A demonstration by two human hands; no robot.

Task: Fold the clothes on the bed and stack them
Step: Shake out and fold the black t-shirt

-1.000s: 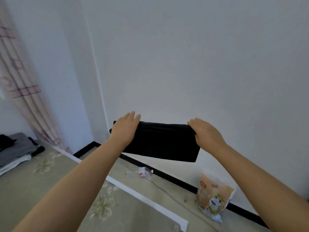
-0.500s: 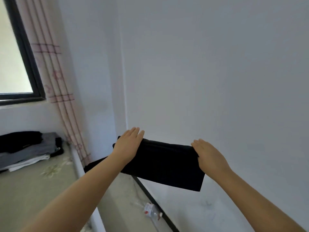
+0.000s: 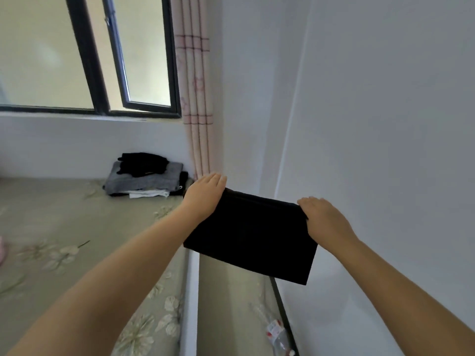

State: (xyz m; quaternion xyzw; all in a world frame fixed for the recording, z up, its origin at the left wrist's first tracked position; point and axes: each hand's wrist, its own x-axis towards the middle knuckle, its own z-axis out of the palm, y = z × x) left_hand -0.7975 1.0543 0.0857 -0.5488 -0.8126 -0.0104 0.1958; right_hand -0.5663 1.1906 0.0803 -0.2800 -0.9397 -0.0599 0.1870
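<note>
A folded black garment (image 3: 253, 237) hangs in the air between my hands, over the gap beside the bed. My left hand (image 3: 204, 195) grips its upper left edge and my right hand (image 3: 322, 218) grips its upper right corner, fingers over the top. A stack of folded clothes (image 3: 146, 178), grey with black on top and white beneath, lies on the bed (image 3: 64, 240) against the wall under the window.
The bed carries a green floral cover, its white side edge (image 3: 191, 291) running down the middle. A plastic bottle (image 3: 279, 335) lies on the floor strip by the white wall. A pink curtain (image 3: 196, 98) hangs beside the window (image 3: 90, 55).
The view has swung left toward the window and the stack. Both hands carried the black garment along that way, keeping the same hold.
</note>
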